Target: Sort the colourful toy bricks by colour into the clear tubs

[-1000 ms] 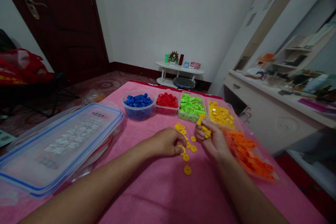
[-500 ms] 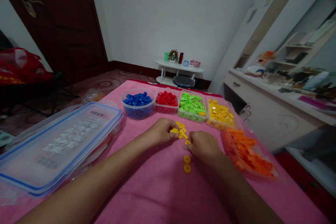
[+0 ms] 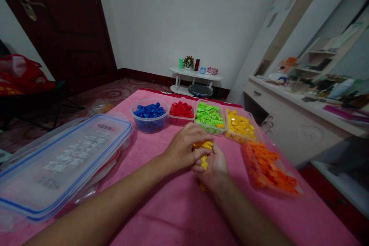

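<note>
My left hand (image 3: 184, 148) curls over a cluster of yellow toy pieces (image 3: 204, 157), its fingers closed around them. Beneath and beside it, my right hand (image 3: 215, 167) is turned palm up and cups the same cluster. Fingers hide much of the cluster, so its exact shape cannot be made out. On the pink cloth (image 3: 161, 203), a yellow ring-shaped piece (image 3: 203, 187) peeks out from under my right hand.
Across the table's far side stand tubs of blue (image 3: 150, 110), red (image 3: 181, 110), green (image 3: 209, 115) and yellow (image 3: 240, 125) pieces. A box of orange pieces (image 3: 271, 169) sits at right. Stacked clear lids (image 3: 77, 157) with blue rims lie at left.
My hands have come together. The right hand has rolled palm up under the yellow pieces, and the left has moved right over them. The loose rings on the cloth are now mostly covered.
</note>
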The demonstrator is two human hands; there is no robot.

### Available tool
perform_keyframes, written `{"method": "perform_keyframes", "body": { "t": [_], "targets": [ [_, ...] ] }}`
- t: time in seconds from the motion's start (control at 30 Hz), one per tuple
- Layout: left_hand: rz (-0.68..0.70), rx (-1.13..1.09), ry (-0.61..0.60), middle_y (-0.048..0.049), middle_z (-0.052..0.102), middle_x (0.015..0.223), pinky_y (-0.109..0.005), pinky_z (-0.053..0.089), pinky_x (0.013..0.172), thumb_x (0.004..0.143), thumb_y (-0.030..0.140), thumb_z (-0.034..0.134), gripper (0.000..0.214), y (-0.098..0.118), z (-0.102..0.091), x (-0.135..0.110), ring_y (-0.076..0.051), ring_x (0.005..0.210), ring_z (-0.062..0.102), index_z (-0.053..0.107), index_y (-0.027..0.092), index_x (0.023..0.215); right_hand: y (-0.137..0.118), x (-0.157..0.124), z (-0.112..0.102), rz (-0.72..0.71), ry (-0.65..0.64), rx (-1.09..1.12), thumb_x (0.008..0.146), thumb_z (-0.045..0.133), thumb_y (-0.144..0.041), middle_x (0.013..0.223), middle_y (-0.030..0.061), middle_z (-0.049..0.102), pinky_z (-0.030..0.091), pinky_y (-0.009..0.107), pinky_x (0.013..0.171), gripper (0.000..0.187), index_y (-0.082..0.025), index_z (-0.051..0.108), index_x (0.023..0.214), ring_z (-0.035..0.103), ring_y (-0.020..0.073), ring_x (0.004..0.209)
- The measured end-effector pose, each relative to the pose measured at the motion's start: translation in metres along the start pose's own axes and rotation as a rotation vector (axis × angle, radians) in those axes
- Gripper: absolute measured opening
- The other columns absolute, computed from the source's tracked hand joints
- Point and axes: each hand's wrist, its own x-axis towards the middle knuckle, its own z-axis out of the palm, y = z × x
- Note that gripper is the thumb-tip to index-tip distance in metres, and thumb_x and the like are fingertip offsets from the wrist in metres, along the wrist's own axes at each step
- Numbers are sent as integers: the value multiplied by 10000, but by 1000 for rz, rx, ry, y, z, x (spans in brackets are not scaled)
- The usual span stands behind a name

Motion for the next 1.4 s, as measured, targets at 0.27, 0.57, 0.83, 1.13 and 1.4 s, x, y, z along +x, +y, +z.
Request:
{"method": "perform_keyframes", "body": {
  "t": [0.27,0.57,0.83,1.13,1.4],
  "targets": [
    [-75,-8,41,-54,646,1064,-331,417,909,806,277,631,290,-13,6,-6,-192,1013,539,649,206,1087,-15,1,-5,-9,76,264,883,407,-358,629,3,594,242,118,304,244,-171,553,825,403,40,365],
    [-176,93,-117,-74,594,1130,-343,407,948,827,285,594,353,-55,25,-31,-204,1060,514,612,212,1172,-134,3,-35,-227,233,-294,826,502,-363,682,31,560,247,151,294,193,-180,558,804,359,59,405],
    [-174,93,-161,-69,592,1171,-363,387,993,802,269,607,304,-66,35,-35,-206,1113,505,669,234,1098,-222,54,-86,-236,679,-1071,900,259,-480,601,64,526,396,270,404,398,-199,530,820,487,156,471],
    [-188,77,-153,-74,593,1160,-363,397,986,783,258,622,310,-67,34,-36,-209,1101,513,676,225,1086,-208,77,-70,-335,564,-1695,712,646,-406,968,130,659,457,301,698,460,-131,634,1080,605,205,804],
    [-181,92,-149,-73,597,1150,-358,397,985,791,253,612,306,-65,34,-35,-208,1099,512,675,226,1089,-168,82,-61,-162,217,-2028,514,702,-128,555,-39,606,376,213,516,162,-184,711,665,521,106,530]
  ]
}}
